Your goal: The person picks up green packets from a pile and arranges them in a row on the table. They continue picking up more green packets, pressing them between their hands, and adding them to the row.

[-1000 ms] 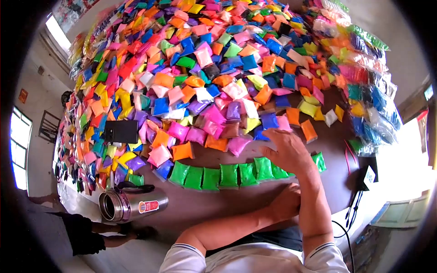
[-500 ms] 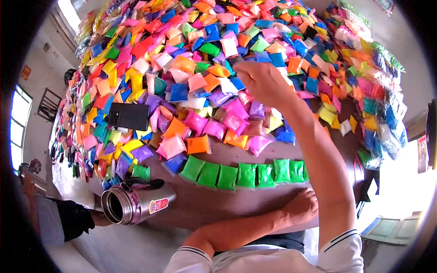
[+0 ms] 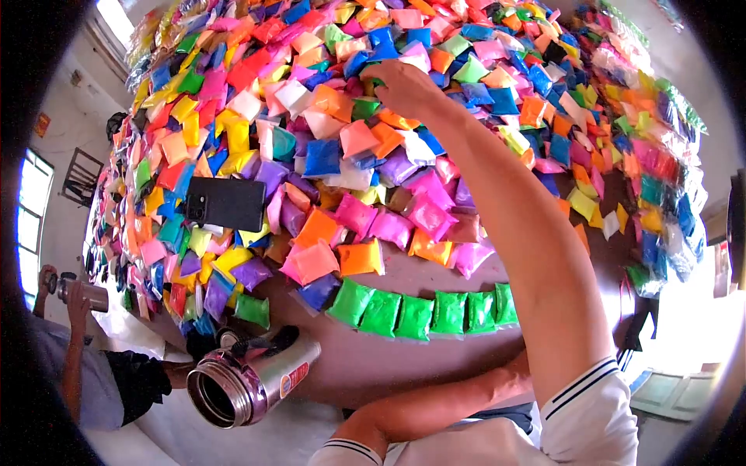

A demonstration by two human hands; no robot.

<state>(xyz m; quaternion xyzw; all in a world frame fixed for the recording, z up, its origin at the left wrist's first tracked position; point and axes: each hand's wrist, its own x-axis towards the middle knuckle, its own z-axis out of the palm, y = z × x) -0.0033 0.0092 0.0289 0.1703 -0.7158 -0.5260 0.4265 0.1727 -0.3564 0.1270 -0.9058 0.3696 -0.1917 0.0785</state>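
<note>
head view: the brown desk bears a broad heap of coloured packets, banked high on its far side, and along its near side, apart from the heap's middle, a curved row of green packets runs crosswise, its right end passing behind the right forearm. an open-mouthed metal flask is left of the row, and a black phone rests on the heap. the right hand is over the heap, beyond the row and nearer the loose packets than the left hand, which is low by the body, largely hidden, its fingers unreadable. a loose green packet lies just on the near side of the right fingertips, long axis unclear. those fingers are curled down with a bit of green showing between them; whether they grip it, i cannot tell.
</note>
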